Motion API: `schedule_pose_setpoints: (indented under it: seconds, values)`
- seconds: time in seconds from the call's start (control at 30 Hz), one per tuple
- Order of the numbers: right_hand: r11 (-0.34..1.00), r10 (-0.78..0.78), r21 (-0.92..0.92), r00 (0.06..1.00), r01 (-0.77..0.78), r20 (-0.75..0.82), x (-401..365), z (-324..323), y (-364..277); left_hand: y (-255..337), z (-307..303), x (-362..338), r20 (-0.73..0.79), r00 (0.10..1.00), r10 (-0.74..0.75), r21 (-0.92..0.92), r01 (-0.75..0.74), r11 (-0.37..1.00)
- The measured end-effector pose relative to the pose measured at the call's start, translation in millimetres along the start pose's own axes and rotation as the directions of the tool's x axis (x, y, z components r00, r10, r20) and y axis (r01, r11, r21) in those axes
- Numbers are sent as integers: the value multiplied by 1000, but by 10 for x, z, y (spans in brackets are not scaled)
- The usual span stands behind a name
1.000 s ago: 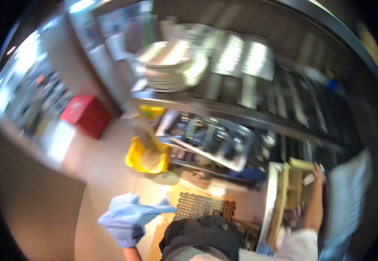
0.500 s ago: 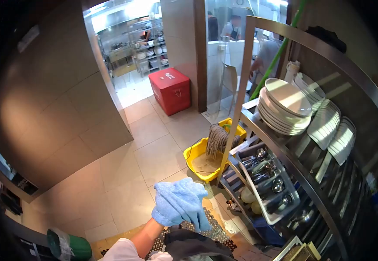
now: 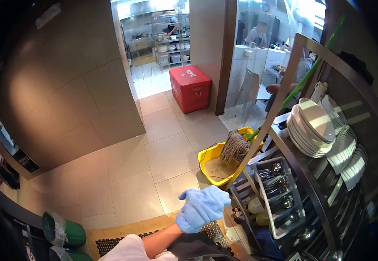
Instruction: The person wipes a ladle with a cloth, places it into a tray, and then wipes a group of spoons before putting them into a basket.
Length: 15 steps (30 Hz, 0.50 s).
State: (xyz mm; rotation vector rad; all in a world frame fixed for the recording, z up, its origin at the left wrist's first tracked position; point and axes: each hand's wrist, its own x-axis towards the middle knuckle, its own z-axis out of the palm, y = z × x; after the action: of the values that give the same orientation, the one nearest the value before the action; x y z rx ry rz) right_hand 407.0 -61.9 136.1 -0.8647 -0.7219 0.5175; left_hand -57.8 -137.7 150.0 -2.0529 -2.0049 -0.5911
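Observation:
My left hand (image 3: 202, 209) is wrapped in a light blue towel (image 3: 208, 204), at the end of the bare forearm coming up from the bottom. The towel covers the fingers and reaches the wrist. It is held above the floor in front of my dark apron, left of the metal rack. My right hand is not visible. Just beyond the towel stands a yellow mop bucket (image 3: 204, 163) with murky water, and a grey string mop head (image 3: 235, 147) hangs over it.
At right, a metal rack (image 3: 280, 93) carries stacked white plates (image 3: 313, 124) and a grey cutlery tray (image 3: 280, 228). A red cooler box (image 3: 191, 93) stands by the doorway. Green bins (image 3: 73, 232) are at lower left. Two people work behind the glass; another is in the far kitchen.
The view has shifted, so the bucket, rack and cooler appear farther right. My towel-covered hand is also farther right, and the towel's loose hanging corner no longer shows; it looks more bunched.

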Motion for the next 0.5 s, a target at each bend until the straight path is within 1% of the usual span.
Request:
schedule_pose_setpoints:
  seconds: [0.03, 0.1, 0.17, 0.2, 0.23, 0.27, 0.3, 0.33, 0.37, 0.4, 0.47, 0.5]
  values:
    - [997, 9, 72, 998, -14, 67, -171, 188, 71, -21, 1, -28, 8, 1000, -14, -46, 14, 999]
    - [973, 62, 203, 967, -114, 245, -613, 553, 274, -87, 16, -116, 18, 999, -47, -190, 49, 980]
    - [897, 139, 323, 887, -301, 440, -1124, 988, 483, -186, 3, -207, 4, 994, -106, -409, 98, 907]
    - [845, 194, 330, 816, -421, 544, -1431, 1200, 587, -226, -1, -243, -23, 987, -159, -575, 117, 810]
    - [789, 239, 322, 745, -523, 623, -1777, 1455, 676, -240, 1, -272, -43, 976, -212, -700, 122, 704]
    - [741, 359, 243, 675, -626, 644, -2099, 1708, 672, -268, -28, -272, -63, 961, -271, -819, 106, 564]
    - [674, 472, 165, 592, -720, 653, -2421, 1962, 667, -285, -41, -275, -62, 945, -320, -897, 88, 434]
    - [738, 486, 112, 640, -665, 595, -2807, 2447, 393, -320, -19, -305, -35, 938, -344, -932, 93, 350]
    - [701, 541, 87, 607, -708, 581, -3061, 2595, 492, -370, 26, -335, -2, 934, -358, -947, 114, 301]
    - [660, 595, 63, 571, -749, 565, -3279, 2733, 607, -492, 136, -481, 92, 944, -316, -922, 201, 330]
    - [490, 624, 18, 364, -872, 692, -3516, 3054, 427, -735, 354, -774, 278, 935, -220, -839, 347, 418]
    - [427, 667, 12, 324, -904, 671, -3643, 3123, 470, -862, 387, -862, 138, 958, -250, -808, 255, 531]
